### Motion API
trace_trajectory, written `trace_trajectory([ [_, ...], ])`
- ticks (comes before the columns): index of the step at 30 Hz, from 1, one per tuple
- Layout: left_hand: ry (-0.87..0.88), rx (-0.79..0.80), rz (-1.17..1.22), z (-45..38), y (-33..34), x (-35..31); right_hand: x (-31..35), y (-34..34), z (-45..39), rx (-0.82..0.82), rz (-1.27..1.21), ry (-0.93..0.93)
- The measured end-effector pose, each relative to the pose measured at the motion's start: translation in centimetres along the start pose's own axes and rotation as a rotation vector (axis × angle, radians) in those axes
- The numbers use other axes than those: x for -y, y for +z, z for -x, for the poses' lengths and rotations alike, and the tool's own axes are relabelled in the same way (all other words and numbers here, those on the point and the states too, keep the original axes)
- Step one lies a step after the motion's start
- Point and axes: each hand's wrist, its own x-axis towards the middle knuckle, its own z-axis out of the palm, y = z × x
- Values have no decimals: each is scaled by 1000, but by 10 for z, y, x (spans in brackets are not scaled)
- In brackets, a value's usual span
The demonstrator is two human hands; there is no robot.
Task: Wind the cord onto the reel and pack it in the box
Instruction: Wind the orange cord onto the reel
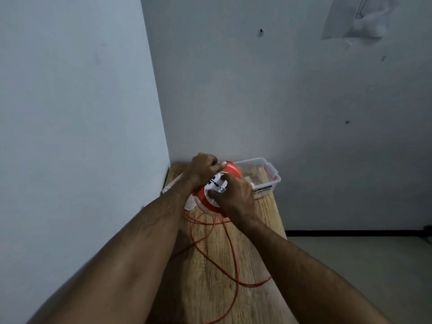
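An orange reel [230, 170] with a white socket face is held tilted above the wooden table [261, 244]. My left hand [203, 169] grips the reel's upper left rim. My right hand [235, 197] lies on the white face, fingers pressed against it. Loose orange cord [211, 257] trails from under the reel in loops across the table toward the near edge. A clear plastic box [268, 181] stands just behind the reel at the table's far end.
The table stands in a corner, with walls close on the left and behind. Its right edge drops to a grey floor [350, 265]. A clear lid [169, 185] lies partly hidden at the table's left behind my left forearm.
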Motion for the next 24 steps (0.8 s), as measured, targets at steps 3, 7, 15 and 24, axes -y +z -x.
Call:
trace_trajectory([
  [3, 20, -3, -20, 0, 1, 1, 8, 5, 3, -44, -106, 202],
  [7, 44, 4, -63, 3, 3, -2, 15, 16, 4, -123, -336, 504],
  [15, 26, -12, -52, 9, -1, 1, 17, 21, 4, -117, -467, 564],
  [24, 33, 16, 39, 6, -9, 3, -22, -4, 10, 36, 508, -574],
])
